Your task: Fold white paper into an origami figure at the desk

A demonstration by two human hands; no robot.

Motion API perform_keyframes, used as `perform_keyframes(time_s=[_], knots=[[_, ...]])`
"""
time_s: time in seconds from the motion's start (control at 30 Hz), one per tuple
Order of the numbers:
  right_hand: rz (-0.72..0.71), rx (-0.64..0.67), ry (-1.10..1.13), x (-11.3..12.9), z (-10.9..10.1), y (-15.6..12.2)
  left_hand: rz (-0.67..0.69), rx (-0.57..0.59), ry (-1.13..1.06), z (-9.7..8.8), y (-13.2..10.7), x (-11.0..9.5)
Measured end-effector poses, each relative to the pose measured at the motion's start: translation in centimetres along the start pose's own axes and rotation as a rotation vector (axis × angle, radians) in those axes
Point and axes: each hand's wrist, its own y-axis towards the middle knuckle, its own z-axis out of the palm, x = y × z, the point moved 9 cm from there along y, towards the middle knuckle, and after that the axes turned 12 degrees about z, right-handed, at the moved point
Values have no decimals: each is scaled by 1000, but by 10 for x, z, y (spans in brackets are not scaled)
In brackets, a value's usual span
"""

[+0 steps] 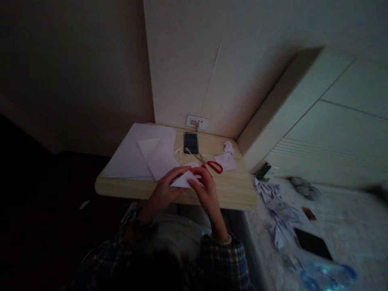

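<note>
A white piece of paper folded into a triangle [182, 180] is held between both hands near the front edge of the small wooden table [233, 194]. My left hand [165, 186] grips its left side, the fingers reaching along the far edge. On the right side, my right hand [206, 186] pinches it, with the thumb on the near face. Just beyond the right hand lie scissors with red handles [215, 166]. Larger white sheets [124, 161] rest to the left, a folded piece [148, 148] on top of them.
A dark phone [190, 142] lies at the back, below a wall socket [197, 121]. Small folded papers [226, 161] sit at the right. On the bed [342, 210] beside the table are several crumpled or folded papers [280, 210], a dark tablet-like object [313, 243] and clear blue-tinted plastic [329, 277].
</note>
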Motion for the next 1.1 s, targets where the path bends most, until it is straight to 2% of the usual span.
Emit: perform_keyframes(time_s=[0.07, 0.17, 0.27, 0.37, 0.43, 0.5, 0.57, 0.63, 0.73, 0.83, 1.0, 1.1], knots=[[2, 25, -154, -6, 1, 31, -47, -41, 42, -9, 5, 9], [36, -30, -261, -20, -5, 95, -111, -121, 84, -25, 19, 16], [86, -62, -371, -39, 0, 150, -89, -238, 100, -43, 44, 9], [105, -81, -422, -54, 7, 177, -4, -344, 80, -61, 80, -2], [102, -98, -418, -61, 7, 183, 43, -373, 67, -70, 106, 0], [79, -115, -380, -62, 2, 185, 56, -337, 35, -72, 130, 11], [44, -133, -317, -60, -7, 187, 34, -257, 34, -68, 148, 30], [7, -147, -241, -55, -17, 187, -26, -137, 48, -55, 159, 53], [-17, -137, -134, -50, -26, 185, -67, -22, 47, -33, 164, 73], [-33, -92, -74, -47, -25, 178, -89, 47, 47, -16, 159, 79], [-45, -67, -7, -40, -25, 167, -113, 53, 72, -8, 146, 81], [12, -56, 65, -43, -27, 165, -123, 13, 81, -12, 142, 87]])
